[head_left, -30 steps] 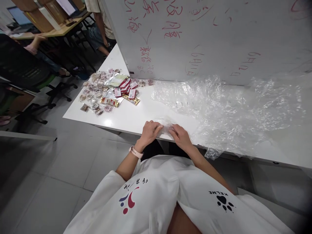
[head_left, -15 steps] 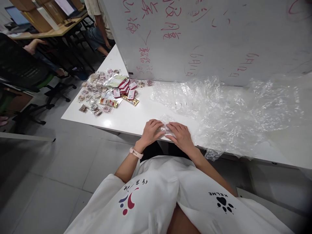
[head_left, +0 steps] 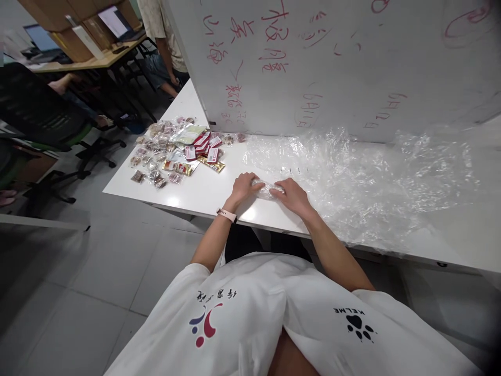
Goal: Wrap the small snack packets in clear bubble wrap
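Between my hands, close to the table's front edge, lies a small roll of clear plastic wrap (head_left: 267, 190). My left hand (head_left: 245, 188) grips its left end, thumb on the near side and fingers curled over the far side. At the right end my right hand (head_left: 291, 196) closes on it in the same way. What the roll may hold inside cannot be made out. To the right spreads a large crumpled sheet of clear plastic film (head_left: 360, 188), which reaches close to my right hand.
On the left of the white table (head_left: 164, 197) lies a pile of small wrapped snacks (head_left: 152, 151) with red and gold packets (head_left: 178, 167). A whiteboard (head_left: 336, 68) with red writing stands along the back. Beyond are an office chair (head_left: 31, 109) and a person (head_left: 166, 47).
Both hands have moved forward, away from the table edge, with the plastic roll. Their fingers are now curled more tightly around it. The pile has stayed in place.
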The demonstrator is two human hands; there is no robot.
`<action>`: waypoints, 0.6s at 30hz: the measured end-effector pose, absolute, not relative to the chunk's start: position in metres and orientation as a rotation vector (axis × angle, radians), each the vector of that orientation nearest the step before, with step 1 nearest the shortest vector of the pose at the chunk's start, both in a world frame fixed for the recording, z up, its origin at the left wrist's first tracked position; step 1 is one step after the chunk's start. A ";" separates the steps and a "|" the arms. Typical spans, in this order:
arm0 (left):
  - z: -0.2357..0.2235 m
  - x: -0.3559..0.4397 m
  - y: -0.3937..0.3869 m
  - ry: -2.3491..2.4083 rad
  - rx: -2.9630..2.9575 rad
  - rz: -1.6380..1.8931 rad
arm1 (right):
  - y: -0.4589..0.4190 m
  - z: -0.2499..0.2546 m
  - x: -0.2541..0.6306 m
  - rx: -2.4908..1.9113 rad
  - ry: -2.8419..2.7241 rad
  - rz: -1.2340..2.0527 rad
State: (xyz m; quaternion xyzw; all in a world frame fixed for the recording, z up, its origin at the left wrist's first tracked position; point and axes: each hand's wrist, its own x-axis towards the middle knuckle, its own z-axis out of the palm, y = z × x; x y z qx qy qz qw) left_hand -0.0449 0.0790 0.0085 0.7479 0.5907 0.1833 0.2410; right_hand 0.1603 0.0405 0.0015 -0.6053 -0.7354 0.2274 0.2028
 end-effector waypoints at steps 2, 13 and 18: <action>0.011 -0.047 0.084 1.506 2.039 0.436 | 0.039 0.001 0.163 -1.657 -2.114 0.667; 0.014 -0.059 0.050 1.057 1.736 0.674 | 0.014 0.013 0.159 -1.349 -1.868 1.184; 0.019 -0.048 0.029 1.055 1.562 0.770 | -0.014 0.026 0.170 -1.275 -1.811 1.284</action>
